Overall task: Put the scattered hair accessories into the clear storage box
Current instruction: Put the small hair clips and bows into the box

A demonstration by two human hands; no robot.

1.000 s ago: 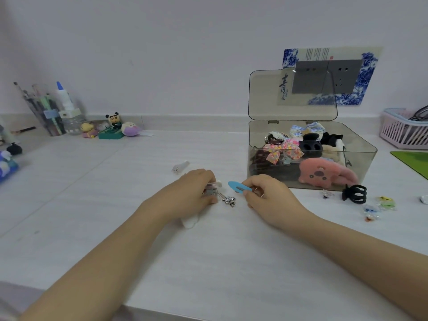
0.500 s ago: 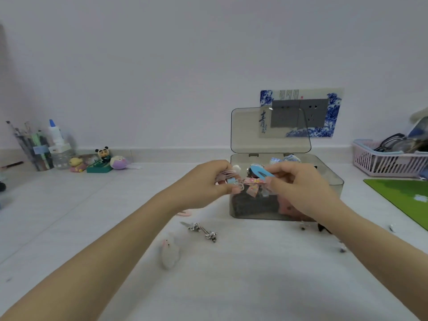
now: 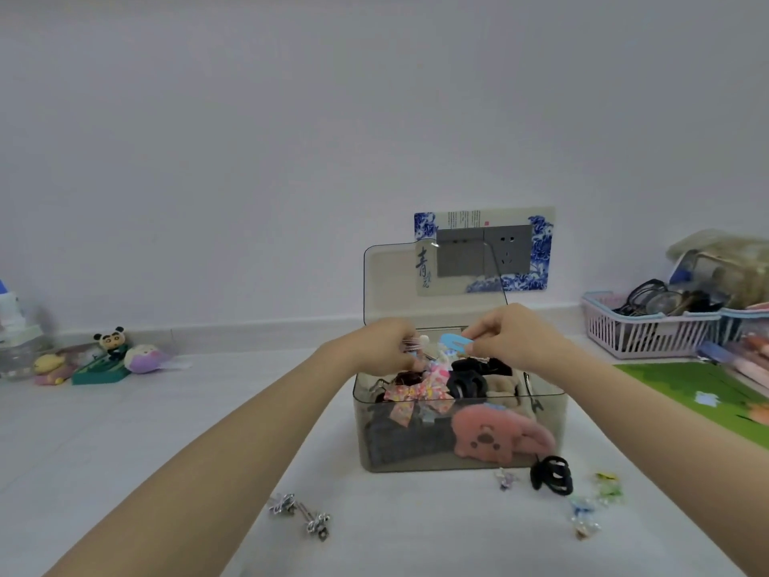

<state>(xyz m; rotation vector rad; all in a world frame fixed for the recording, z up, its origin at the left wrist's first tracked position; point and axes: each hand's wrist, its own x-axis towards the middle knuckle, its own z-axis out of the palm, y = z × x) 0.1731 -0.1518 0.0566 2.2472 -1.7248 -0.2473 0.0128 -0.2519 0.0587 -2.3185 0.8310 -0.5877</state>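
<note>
Nearest the camera, two silver clips (image 3: 300, 514) lie loose on the white table (image 3: 125, 451), w/ open room to the left and front of them. Further right, just in front of the box: a small silver clip (image 3: 504, 479), a black claw clip (image 3: 551, 474) and a few little coloured clips (image 3: 593, 505), all still out on the table. The clear box (image 3: 457, 426) sits centre, lid (image 3: 432, 281) up, already packed w/ a pink plush clip (image 3: 497, 439), a floral bow (image 3: 418, 399) and black clips. Both hands hover over the open top: left hand (image 3: 385, 345) pinching a bunch of thin pink-and-white clips, right hand (image 3: 514, 337) pinching a blue snap clip (image 3: 455, 342) by its end. Behind the lid, a wall socket (image 3: 484, 251) framed by a blue-and-white sticker; one large Chinese character shows, small print not readable. Far left by the wall: small toy figures (image 3: 110, 354). Far right: a green mat (image 3: 703, 393) and a basket (image 3: 649, 326) w/ glasses, crowding that side.
</note>
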